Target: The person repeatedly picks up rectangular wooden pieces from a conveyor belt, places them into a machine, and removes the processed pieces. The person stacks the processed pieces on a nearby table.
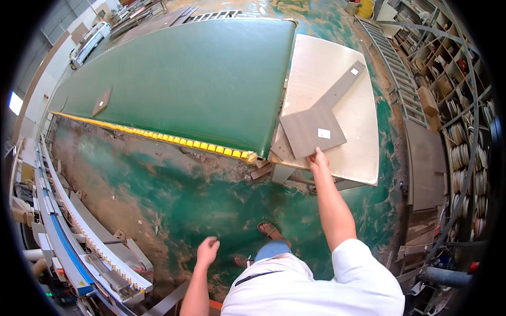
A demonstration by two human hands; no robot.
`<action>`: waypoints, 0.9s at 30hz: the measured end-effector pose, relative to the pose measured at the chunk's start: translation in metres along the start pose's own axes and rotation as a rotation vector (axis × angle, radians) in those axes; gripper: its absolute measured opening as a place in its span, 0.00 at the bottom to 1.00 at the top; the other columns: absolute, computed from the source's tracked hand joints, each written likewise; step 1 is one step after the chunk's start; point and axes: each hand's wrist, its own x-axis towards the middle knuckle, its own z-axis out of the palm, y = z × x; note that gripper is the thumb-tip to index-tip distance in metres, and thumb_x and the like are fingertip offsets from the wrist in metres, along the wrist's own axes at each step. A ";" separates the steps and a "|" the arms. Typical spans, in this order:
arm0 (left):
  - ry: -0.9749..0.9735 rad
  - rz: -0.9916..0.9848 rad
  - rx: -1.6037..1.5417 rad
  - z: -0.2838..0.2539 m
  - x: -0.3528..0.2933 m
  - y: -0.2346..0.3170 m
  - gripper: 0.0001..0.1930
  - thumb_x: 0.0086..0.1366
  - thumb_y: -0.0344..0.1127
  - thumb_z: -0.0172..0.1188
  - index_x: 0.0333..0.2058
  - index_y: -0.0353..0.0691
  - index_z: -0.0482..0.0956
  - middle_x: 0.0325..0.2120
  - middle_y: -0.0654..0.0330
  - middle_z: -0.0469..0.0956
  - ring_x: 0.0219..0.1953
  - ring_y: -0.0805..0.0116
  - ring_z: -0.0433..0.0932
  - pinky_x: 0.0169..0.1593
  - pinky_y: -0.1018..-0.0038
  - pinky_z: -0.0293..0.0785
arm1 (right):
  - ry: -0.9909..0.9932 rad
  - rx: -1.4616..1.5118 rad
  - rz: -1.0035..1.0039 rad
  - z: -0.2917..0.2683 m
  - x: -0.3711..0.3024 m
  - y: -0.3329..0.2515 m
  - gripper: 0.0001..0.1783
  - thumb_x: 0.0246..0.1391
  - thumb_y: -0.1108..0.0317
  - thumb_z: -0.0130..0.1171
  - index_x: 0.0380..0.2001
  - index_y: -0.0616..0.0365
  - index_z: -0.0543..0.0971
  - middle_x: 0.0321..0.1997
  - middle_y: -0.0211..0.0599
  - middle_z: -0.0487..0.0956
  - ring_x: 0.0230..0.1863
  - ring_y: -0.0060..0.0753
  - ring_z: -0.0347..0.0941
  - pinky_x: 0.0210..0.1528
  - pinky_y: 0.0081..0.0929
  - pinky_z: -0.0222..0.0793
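My right hand [319, 160] grips the near edge of a square grey-brown wood-look panel [305, 126] with a white label on it. This panel lies on a pale worktable [337, 58], over a long narrow panel [342, 84] of the same colour that points to the far right and also bears a white label. At the table's near left corner, the end of another brown piece [282, 149] shows from under the square panel. My left hand [207, 250] hangs low over the floor, away from the table, its fingers curled with nothing visible in them.
A wide green conveyor belt [184, 79] with a yellow roller edge [184, 141] adjoins the table's left side. A small brown strip [102, 101] lies on it. A machine rail [68, 221] runs along the left. Shelves with edging rolls [458, 137] and leaning boards [426, 163] stand right.
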 end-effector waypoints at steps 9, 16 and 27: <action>0.137 0.929 0.275 0.155 0.155 0.348 0.24 0.60 0.37 0.65 0.55 0.41 0.75 0.54 0.50 0.75 0.59 0.54 0.72 0.60 0.61 0.69 | 0.178 -0.455 -0.279 -0.162 -0.106 -0.068 0.25 0.65 0.66 0.56 0.64 0.45 0.64 0.37 0.27 0.75 0.32 0.21 0.69 0.27 0.27 0.68; 0.120 0.732 0.604 0.200 0.212 0.406 0.41 0.51 0.43 0.73 0.63 0.45 0.65 0.56 0.50 0.68 0.58 0.50 0.67 0.61 0.57 0.65 | 0.081 -0.474 -0.279 -0.205 -0.116 -0.069 0.34 0.61 0.77 0.56 0.70 0.50 0.60 0.46 0.36 0.78 0.42 0.26 0.75 0.37 0.27 0.74; 0.253 0.909 0.384 0.057 0.034 0.371 0.35 0.45 0.41 0.72 0.55 0.42 0.73 0.51 0.49 0.72 0.54 0.48 0.70 0.58 0.56 0.67 | -0.016 -0.697 -0.354 -0.099 -0.091 -0.056 0.28 0.63 0.68 0.53 0.65 0.63 0.66 0.62 0.47 0.74 0.58 0.39 0.74 0.50 0.33 0.74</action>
